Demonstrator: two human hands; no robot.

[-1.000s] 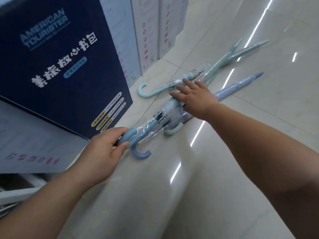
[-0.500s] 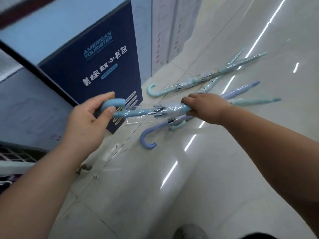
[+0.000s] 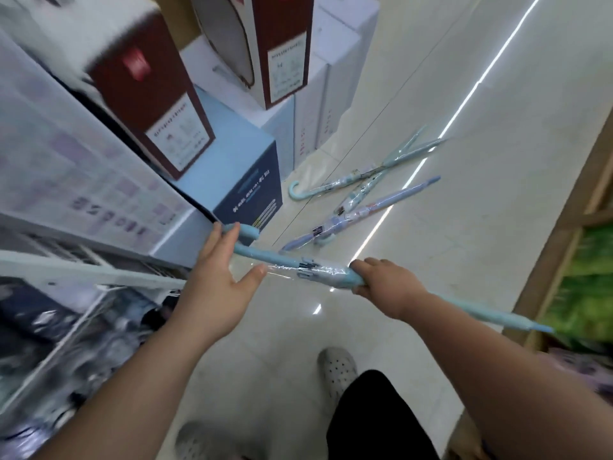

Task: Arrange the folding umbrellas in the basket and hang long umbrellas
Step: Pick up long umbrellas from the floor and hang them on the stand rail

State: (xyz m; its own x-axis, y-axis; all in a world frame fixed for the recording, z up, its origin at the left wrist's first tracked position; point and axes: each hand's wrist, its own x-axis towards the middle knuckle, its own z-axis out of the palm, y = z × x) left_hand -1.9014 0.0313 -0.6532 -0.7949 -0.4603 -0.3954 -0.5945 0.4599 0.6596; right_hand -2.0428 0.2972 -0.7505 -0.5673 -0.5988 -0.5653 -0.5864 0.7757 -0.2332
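Above a glossy pale tiled floor (image 3: 471, 234) streaked with ceiling-light reflections, the right hand (image 3: 389, 288) grips the plastic-wrapped middle of a light-blue long umbrella (image 3: 292, 260). The left hand (image 3: 215, 283) lies straight-fingered against its crook handle. More long umbrellas (image 3: 361, 212) lie on the floor between stacked luggage boxes (image 3: 245, 180) and a wooden shelf (image 3: 564, 254).

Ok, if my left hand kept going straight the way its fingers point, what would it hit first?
The light blue umbrella's hooked handle: your left hand has its fingertips right at it, possibly touching. Behind that stands the dark blue box, though depth is unclear.
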